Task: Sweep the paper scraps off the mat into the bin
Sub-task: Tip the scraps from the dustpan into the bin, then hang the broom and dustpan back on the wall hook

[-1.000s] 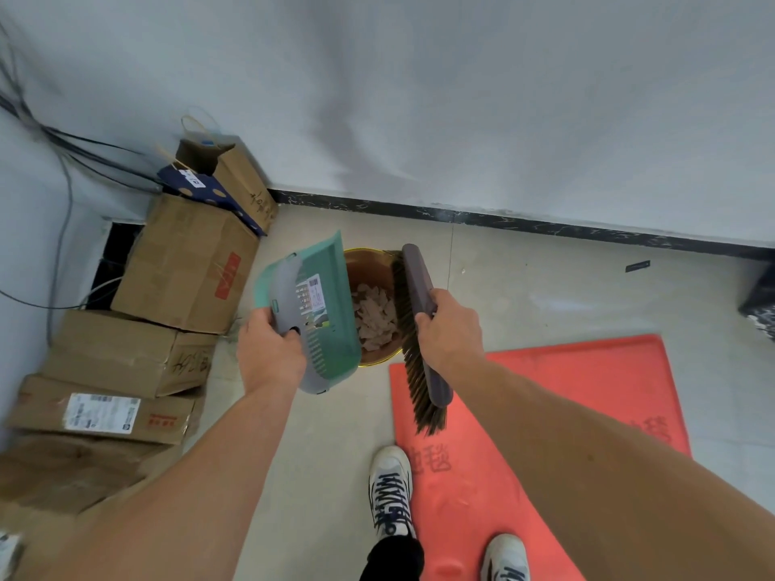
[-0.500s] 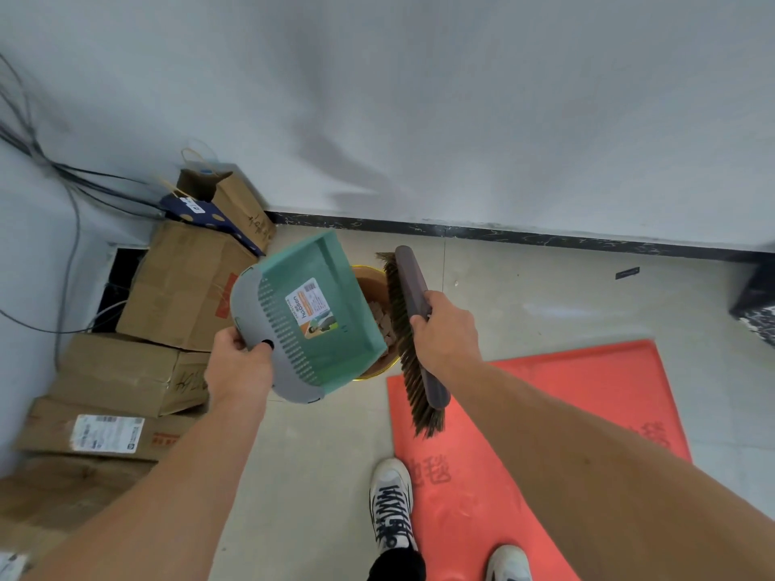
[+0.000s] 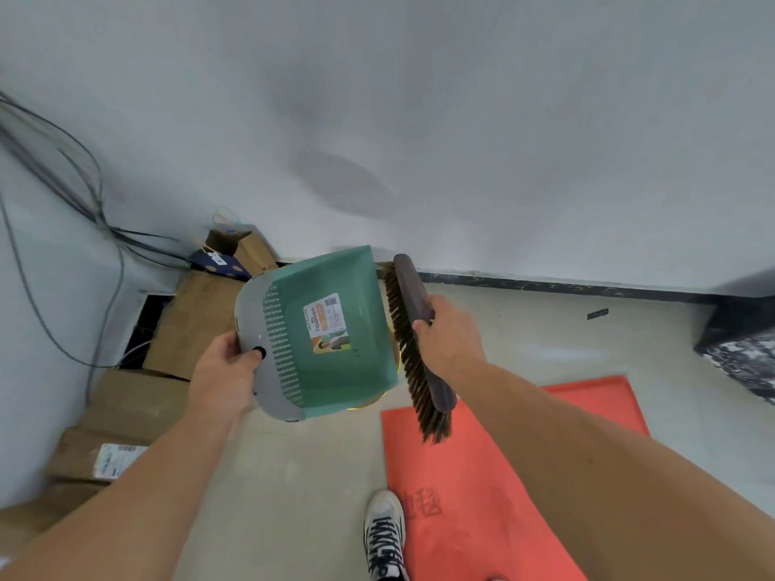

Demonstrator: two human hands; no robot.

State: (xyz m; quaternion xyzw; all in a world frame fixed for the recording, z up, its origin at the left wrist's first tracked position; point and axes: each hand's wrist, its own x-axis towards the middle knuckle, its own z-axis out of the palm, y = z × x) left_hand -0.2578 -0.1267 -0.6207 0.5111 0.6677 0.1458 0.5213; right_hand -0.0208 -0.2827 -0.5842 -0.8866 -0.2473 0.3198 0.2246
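Now, biggest first: red mat (image 3: 503, 475) flat on the floor at right, with no paper scraps showing on its visible part. Left of it, stacked cardboard boxes (image 3: 188, 329) against the wall.

Next, green dustpan (image 3: 335, 371), gripped at its grey rear rim by the left hand (image 3: 222, 375), thumb on top. Held up with the hollow facing the camera, hiding nearly all of the bin (image 3: 369, 403) save a yellowish sliver of rim below the pan's lower edge. No scraps visible in the pan; bin's inside hidden, so cannot tell where they lie.

Then brush (image 3: 419, 341), its back clasped in the right hand (image 3: 448, 333), fingers wrapped round it, bristles just beside the pan's lip.

Probably the emptying step. To do it well: tip the lip down over the bin, draw the bristles along the pan floor toward the lip, keep both above the rim.

Smallest: pan sticker (image 3: 327, 322) reading "haosen", finer print illegible. Embossed characters (image 3: 419, 503) on the mat and a box label (image 3: 117, 457) too faint to read.
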